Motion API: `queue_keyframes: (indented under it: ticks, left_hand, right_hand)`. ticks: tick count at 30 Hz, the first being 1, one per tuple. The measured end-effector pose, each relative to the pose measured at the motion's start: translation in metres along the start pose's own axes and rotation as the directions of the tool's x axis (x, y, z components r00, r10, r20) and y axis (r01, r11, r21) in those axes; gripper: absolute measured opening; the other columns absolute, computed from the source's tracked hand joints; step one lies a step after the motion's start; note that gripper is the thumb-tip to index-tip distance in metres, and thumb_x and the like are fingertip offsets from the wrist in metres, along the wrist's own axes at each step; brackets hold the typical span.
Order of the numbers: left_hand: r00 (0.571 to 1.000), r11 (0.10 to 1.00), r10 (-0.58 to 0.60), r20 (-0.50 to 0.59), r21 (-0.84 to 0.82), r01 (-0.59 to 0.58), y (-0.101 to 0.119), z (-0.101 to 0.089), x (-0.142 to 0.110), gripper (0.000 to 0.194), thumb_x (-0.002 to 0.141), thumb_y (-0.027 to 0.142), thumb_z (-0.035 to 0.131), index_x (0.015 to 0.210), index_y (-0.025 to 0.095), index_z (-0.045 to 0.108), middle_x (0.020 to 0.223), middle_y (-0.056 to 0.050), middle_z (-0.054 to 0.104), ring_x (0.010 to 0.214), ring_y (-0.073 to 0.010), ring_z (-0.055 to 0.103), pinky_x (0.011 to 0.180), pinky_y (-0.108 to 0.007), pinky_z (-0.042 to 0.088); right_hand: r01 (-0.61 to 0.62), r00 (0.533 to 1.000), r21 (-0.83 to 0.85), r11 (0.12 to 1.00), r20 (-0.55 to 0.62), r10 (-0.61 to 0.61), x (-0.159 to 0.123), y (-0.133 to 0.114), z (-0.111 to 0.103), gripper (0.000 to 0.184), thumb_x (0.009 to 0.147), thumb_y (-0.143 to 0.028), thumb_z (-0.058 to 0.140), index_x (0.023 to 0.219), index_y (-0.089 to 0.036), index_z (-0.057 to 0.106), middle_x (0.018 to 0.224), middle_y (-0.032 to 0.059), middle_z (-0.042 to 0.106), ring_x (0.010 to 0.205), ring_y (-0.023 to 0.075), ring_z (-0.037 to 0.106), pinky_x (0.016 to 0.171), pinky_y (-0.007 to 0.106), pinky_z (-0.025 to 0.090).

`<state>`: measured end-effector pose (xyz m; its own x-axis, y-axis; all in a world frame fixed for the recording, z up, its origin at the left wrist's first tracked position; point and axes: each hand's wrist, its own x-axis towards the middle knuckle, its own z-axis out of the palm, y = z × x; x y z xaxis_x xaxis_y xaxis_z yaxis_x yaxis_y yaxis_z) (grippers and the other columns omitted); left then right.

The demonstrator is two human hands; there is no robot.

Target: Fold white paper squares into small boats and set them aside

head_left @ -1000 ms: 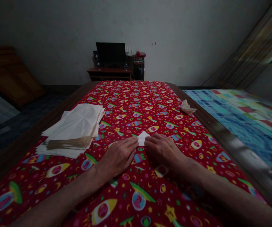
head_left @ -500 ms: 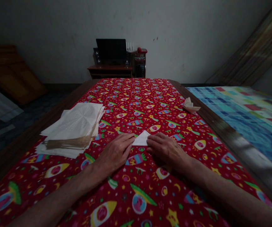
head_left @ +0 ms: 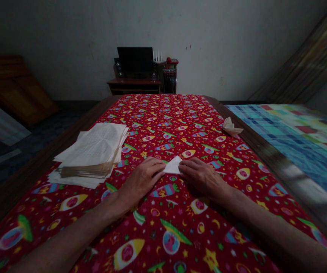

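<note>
A small white piece of folded paper (head_left: pixel 173 165), its visible part a triangle with the peak pointing away from me, lies on the red patterned cloth (head_left: pixel 163 235). My left hand (head_left: pixel 146 175) covers its left corner, fingers together and pressed on it. Over the right corner, my right hand (head_left: pixel 200 175) presses with bent fingers. Both corners are hidden under the fingers. To the left of my left hand sits a stack of creased paper sheets (head_left: pixel 95 142). A folded paper shape (head_left: pixel 231 128) with raised points stands near the cloth's right edge.
Dark wooden table edges (head_left: pixel 297 178) run along both sides of the cloth. Against the far wall, a black monitor (head_left: pixel 135 60) with speakers stands on a small desk (head_left: pixel 133 82). A bed with a checked blue cover (head_left: pixel 268 132) is at right, a wooden cabinet (head_left: pixel 18 87) at left.
The whole view has shifted slightly, so everything appears a little further right. Both hands stay on the folded paper, with hardly any other movement.
</note>
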<state>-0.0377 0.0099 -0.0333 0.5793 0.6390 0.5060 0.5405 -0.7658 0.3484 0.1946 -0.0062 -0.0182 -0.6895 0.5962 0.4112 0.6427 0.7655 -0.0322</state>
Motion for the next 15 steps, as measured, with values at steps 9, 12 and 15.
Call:
queue_keyframes:
  ticks: [9, 12, 15]
  left_hand:
    - [0.980, 0.969, 0.083, 0.179, 0.216, -0.122, 0.009, -0.011, 0.004, 0.016, 0.093, 0.015, 0.044, 0.094, 0.013, 0.060, 0.095, -0.007, 0.064, 0.092, -0.0188, 0.059, 0.081, -0.032, 0.052]
    - [0.958, 0.917, 0.086, 0.274, 0.354, -0.184, 0.014, -0.015, 0.006, 0.016, 0.092, 0.009, 0.041, 0.091, 0.011, 0.057, 0.092, -0.008, 0.062, 0.084, -0.0191, 0.060, 0.073, -0.031, 0.053]
    - [0.956, 0.883, 0.117, 0.267, 0.412, -0.223, 0.017, -0.015, 0.007, 0.017, 0.092, 0.009, 0.040, 0.089, 0.012, 0.056, 0.089, -0.008, 0.062, 0.080, -0.0190, 0.061, 0.070, -0.031, 0.054]
  right_hand:
    - [-0.029, 1.000, -0.022, 0.999, -0.011, 0.029, 0.001, -0.002, 0.001, 0.021, 0.095, -0.025, 0.044, 0.090, -0.014, 0.061, 0.088, 0.0083, 0.065, 0.081, 0.0192, 0.055, 0.069, 0.030, 0.047]
    - [-0.029, 0.999, -0.037, 0.999, -0.015, 0.029, 0.001, -0.004, 0.001, 0.020, 0.095, -0.022, 0.043, 0.091, -0.014, 0.061, 0.090, 0.0083, 0.065, 0.080, 0.0189, 0.055, 0.069, 0.030, 0.048]
    - [-0.041, 0.999, -0.095, 0.995, 0.011, 0.042, -0.001, -0.007, -0.002, 0.018, 0.094, -0.021, 0.044, 0.094, -0.014, 0.061, 0.092, 0.0091, 0.065, 0.081, 0.0195, 0.055, 0.069, 0.031, 0.048]
